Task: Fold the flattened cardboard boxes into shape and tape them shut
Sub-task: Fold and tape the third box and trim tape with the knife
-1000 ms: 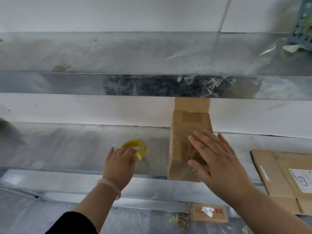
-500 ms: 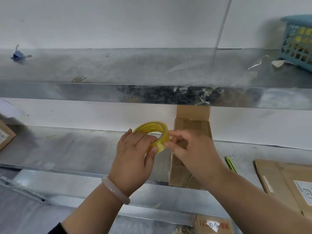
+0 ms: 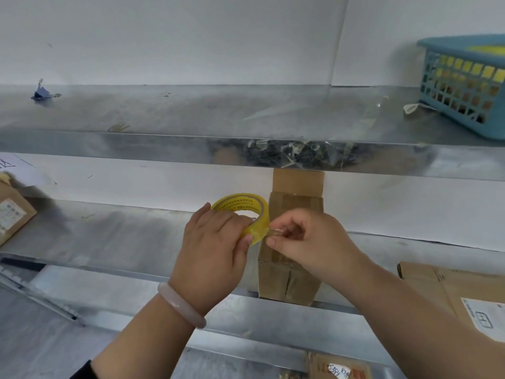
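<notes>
My left hand (image 3: pixel 216 250) grips a yellow roll of clear tape (image 3: pixel 241 212) in front of me, above the metal shelf (image 3: pixel 114 236). My right hand (image 3: pixel 308 242) pinches the loose tape end (image 3: pixel 274 232) at the roll's right side. Behind both hands a small folded cardboard box (image 3: pixel 289 280) stands on the shelf at its front edge, its far flap upright against the white wall. My hands hide the box's middle.
Flattened cardboard (image 3: pixel 451 294) with a white label lies on the shelf at right. Another labelled box (image 3: pixel 13 214) sits at far left. A blue basket (image 3: pixel 464 86) stands on the upper shelf at right, whose front edge carries tape scraps (image 3: pixel 297 154). More cardboard (image 3: pixel 338 367) lies below.
My left hand picked the tape roll up off the shelf and raised it. My right hand left the box top and now pinches the tape end, pulled slightly away from the roll.
</notes>
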`<move>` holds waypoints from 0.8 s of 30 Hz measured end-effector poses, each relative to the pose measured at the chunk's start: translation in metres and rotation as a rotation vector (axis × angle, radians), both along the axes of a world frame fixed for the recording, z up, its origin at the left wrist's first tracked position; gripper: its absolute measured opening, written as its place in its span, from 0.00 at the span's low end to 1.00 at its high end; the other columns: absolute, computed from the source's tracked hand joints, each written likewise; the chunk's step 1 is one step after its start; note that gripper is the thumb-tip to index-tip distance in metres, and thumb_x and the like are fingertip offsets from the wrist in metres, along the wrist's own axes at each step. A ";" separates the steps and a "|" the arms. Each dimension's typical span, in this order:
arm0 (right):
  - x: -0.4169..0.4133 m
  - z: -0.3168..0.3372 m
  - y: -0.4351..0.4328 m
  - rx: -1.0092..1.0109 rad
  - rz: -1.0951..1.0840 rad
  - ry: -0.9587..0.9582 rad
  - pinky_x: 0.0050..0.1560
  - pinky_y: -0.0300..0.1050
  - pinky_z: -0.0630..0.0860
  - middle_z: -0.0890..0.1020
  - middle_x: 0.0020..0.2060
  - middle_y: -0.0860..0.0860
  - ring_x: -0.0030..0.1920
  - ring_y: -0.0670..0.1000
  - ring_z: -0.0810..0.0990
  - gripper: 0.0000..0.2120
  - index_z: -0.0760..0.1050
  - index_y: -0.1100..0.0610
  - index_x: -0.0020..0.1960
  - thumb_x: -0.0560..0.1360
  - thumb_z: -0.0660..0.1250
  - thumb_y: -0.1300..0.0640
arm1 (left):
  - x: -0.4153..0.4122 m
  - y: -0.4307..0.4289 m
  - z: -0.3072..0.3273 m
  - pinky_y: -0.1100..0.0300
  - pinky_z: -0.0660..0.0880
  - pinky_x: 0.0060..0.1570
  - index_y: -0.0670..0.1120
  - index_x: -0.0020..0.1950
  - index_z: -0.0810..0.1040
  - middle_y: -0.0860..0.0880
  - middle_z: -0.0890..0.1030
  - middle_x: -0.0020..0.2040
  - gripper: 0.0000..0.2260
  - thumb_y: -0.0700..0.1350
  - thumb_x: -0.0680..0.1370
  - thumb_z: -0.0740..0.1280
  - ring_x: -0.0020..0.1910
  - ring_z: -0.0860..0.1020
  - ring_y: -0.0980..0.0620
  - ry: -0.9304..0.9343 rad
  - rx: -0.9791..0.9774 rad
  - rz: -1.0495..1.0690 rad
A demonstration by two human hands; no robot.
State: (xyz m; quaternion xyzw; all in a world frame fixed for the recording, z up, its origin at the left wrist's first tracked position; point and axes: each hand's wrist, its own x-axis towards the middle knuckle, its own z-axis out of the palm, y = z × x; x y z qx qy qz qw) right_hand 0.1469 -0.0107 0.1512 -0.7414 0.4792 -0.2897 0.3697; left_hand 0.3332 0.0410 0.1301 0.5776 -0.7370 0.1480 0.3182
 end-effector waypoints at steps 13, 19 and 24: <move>-0.027 0.002 0.008 0.085 0.084 0.040 0.37 0.34 0.70 0.79 0.32 0.34 0.35 0.35 0.77 0.04 0.78 0.44 0.41 0.73 0.72 0.48 | -0.035 0.027 0.008 0.47 0.63 0.70 0.48 0.52 0.82 0.52 0.80 0.44 0.11 0.49 0.78 0.61 0.46 0.80 0.47 -0.124 0.030 0.070; -0.039 0.008 0.015 0.040 0.073 0.070 0.40 0.37 0.72 0.81 0.35 0.42 0.39 0.40 0.79 0.07 0.77 0.45 0.39 0.76 0.70 0.52 | -0.042 0.033 0.012 0.48 0.64 0.69 0.49 0.53 0.82 0.52 0.81 0.43 0.11 0.50 0.78 0.61 0.44 0.80 0.48 -0.155 0.036 0.068; -0.045 0.014 0.024 0.067 0.033 -0.057 0.49 0.47 0.80 0.82 0.40 0.46 0.43 0.47 0.83 0.06 0.77 0.47 0.42 0.77 0.68 0.54 | -0.040 0.032 0.022 0.52 0.66 0.66 0.49 0.51 0.84 0.51 0.84 0.42 0.19 0.60 0.78 0.59 0.39 0.82 0.50 -0.146 0.080 0.109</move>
